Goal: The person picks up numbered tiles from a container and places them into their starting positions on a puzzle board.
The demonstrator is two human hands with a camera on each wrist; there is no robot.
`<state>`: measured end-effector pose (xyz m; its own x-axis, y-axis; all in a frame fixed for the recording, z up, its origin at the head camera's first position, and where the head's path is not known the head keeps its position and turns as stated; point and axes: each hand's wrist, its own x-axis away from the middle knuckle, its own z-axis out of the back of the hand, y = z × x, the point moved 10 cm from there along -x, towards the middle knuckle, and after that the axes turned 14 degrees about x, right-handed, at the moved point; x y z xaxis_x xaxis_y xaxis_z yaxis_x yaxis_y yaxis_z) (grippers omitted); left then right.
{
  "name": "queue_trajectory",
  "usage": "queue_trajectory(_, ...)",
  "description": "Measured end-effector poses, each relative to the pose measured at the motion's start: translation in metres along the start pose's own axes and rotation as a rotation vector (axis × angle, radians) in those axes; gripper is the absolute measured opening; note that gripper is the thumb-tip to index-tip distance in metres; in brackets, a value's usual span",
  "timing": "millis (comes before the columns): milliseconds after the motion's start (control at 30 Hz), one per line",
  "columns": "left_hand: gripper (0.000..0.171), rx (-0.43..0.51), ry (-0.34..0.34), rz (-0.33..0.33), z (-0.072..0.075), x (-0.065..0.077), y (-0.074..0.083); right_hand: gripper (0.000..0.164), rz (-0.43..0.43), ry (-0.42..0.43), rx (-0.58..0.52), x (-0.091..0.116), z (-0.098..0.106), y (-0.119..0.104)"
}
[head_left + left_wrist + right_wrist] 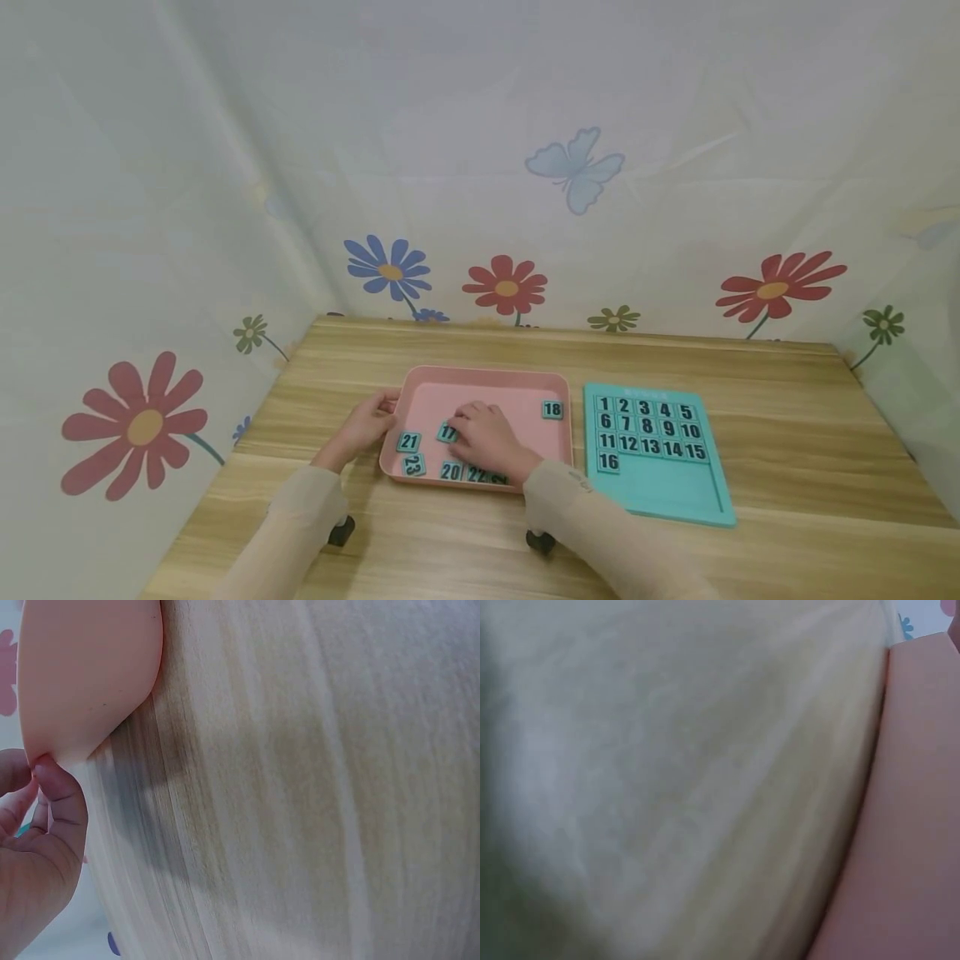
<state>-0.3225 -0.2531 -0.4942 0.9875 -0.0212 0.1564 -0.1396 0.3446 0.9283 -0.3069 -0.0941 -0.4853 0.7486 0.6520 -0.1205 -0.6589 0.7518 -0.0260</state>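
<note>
In the head view my left hand (369,427) pinches the left rim of a pink tray (480,377). The left wrist view shows that thumb and finger on the tray's edge. My right hand (487,437) reaches into the tray and holds the number tile 17 (446,432) at its edge; fingers partly cover the tile. Tile 18 (552,409) lies near the tray's right wall. Tiles 21 (408,442) and 23 (413,465) lie at the left, with 20 (451,472) and 22 (476,474) along the near side. Another tile is partly hidden beneath the right wrist.
A turquoise number board (667,492) lies right of the tray, with tiles 1 to 16 set in rows and bare space in its lower part. Both stand on a wood-grain table (810,467). A flower-printed sheet (660,225) hangs behind and to the left.
</note>
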Motion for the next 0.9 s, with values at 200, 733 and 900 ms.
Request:
queue_trajectory(200,0.041,0.010,-0.001,0.002,-0.001,0.000,0.000,0.036,-0.051,0.002,0.004,-0.003,-0.006,0.003)
queue_trajectory(733,0.044,0.015,-0.018,0.005,-0.003,-0.002,-0.004,0.031,-0.061,0.057,-0.004,0.003,0.005,0.005)
queue_trajectory(900,0.044,0.015,-0.020,0.009,-0.002,-0.002,-0.004,0.029,-0.033,0.140,-0.004,0.006,0.023,0.006)
